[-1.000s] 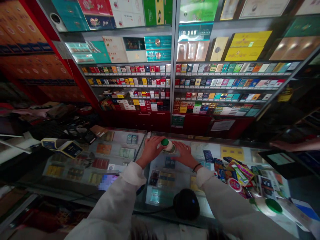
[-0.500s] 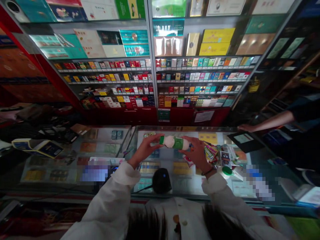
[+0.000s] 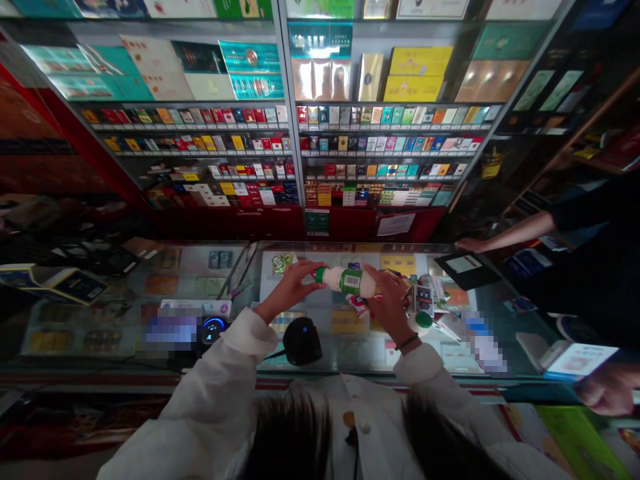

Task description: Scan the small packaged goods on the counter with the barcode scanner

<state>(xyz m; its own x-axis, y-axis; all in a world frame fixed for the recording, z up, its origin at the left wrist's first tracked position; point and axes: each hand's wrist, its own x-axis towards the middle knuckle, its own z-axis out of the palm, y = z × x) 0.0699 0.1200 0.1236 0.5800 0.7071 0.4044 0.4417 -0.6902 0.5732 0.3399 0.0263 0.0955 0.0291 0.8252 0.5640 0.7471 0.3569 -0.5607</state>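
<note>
The left hand (image 3: 290, 290) and right hand (image 3: 390, 303) hold a white plastic bottle (image 3: 347, 281) with a green label above a glass display counter (image 3: 350, 367), facing shelves of cigarette packs (image 3: 390, 143).

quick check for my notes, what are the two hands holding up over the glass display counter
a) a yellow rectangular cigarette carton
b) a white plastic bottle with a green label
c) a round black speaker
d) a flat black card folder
b, the left hand and right hand hold a white plastic bottle with a green label between them, above the glass display counter
</note>
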